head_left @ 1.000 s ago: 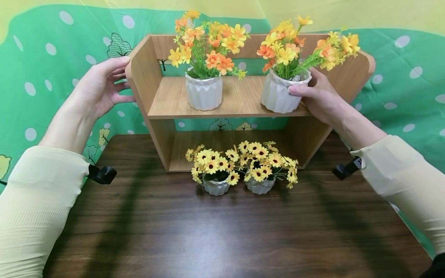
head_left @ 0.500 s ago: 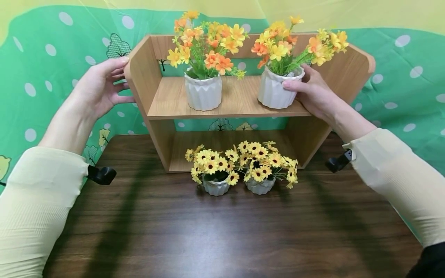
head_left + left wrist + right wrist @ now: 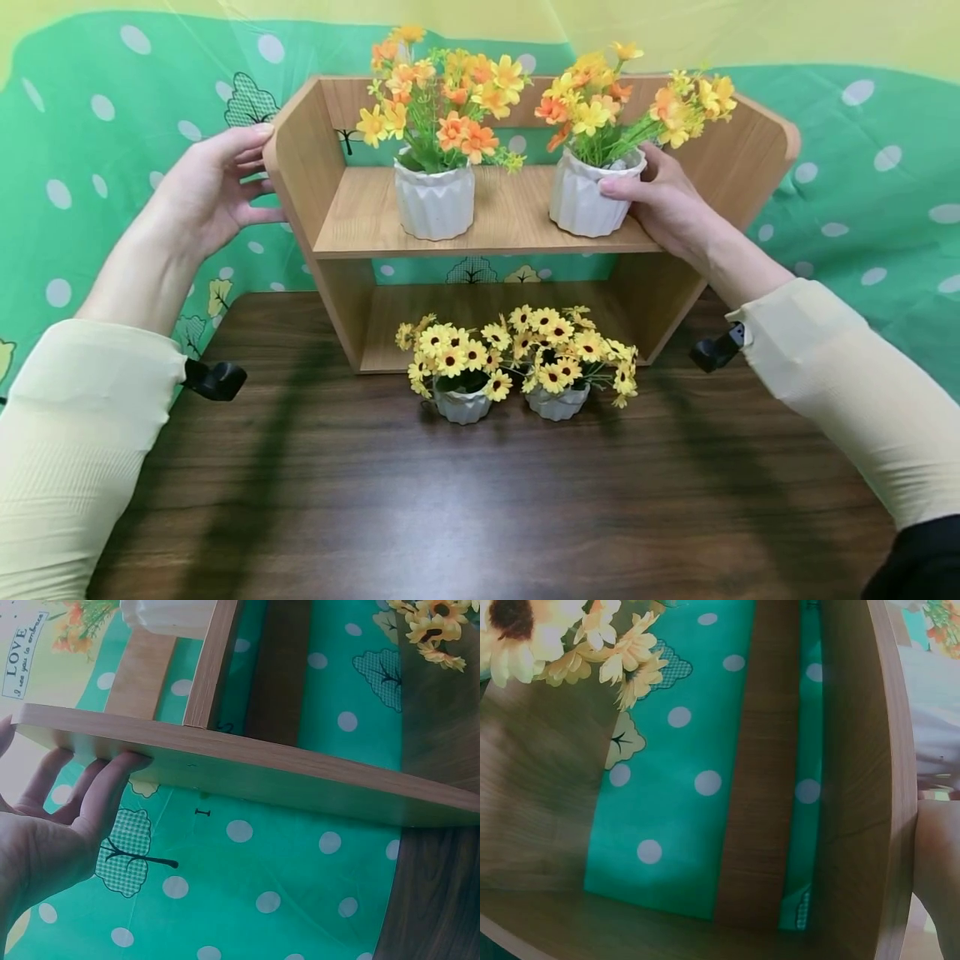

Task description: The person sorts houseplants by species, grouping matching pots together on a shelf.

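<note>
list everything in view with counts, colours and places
Table: one, dark brown, foreground.
Two-tier shelf: one, light wood, on table.
Pots of orange-yellow flowers: two, white, upper tier.
Pots of yellow daisies: two, white, table, before shelf.
Dotted backdrop: one, green and yellow, behind.
LOVE label: one, white, left wrist view.
Unclear item: one, black, bottom right.
Sleeves: two, cream, both sides.
Wrist devices: two, black, one per sleeve.
Left hand: one, bare, touching shelf's left side.
Right hand: one, bare, holding right upper pot.

Dark wood-grain counter (image 3: 360,500), glinting near the front, wooden shelf (image 3: 513,208) standing at its back, left daisy pot (image 3: 462,407) and right daisy pot (image 3: 558,405) just before it, and there, up top, left orange-flower pot (image 3: 436,206), right orange-flower pot (image 3: 583,200), apart.
</note>
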A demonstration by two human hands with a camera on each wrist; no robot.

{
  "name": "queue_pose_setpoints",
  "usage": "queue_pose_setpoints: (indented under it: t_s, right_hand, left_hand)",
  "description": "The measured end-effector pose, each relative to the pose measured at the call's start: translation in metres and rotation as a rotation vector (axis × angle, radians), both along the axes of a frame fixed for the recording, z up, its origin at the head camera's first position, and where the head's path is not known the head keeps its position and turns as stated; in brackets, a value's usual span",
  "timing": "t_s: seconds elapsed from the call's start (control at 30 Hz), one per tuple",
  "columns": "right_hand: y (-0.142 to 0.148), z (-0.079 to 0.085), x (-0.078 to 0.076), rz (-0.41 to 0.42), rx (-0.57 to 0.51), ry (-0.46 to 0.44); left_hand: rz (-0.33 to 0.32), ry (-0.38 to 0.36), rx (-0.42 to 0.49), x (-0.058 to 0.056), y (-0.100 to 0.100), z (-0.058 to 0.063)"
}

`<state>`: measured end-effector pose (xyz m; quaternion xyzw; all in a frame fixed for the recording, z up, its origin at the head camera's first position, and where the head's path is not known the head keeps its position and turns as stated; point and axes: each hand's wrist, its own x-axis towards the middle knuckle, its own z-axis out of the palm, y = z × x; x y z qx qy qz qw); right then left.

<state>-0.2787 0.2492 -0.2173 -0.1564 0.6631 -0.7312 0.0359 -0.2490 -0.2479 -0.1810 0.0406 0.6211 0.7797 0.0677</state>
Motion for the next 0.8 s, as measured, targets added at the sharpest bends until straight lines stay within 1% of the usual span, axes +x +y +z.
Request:
queue_pose_setpoints:
  t_s: [0.17,0.5,0.8]
  right_hand:
    - [0.0004,-0.0011,-0.0002,-0.004,-0.009,-0.004]
    - [-0.0041,-0.0045,-0.0030,-0.018,0.061,-0.008]
    - [-0.0039,-0.0023,-0.0039,-0.008,0.081,-0.030]
  left_hand:
    - [0.004,-0.007,-0.015,-0.0001,0.0000,-0.0004]
    - [0.007,-0.005,-0.015,0.0006,-0.0023,-0.0007]
    - [0.006,0.003,-0.021,0.0011,-0.0028,0.0008]
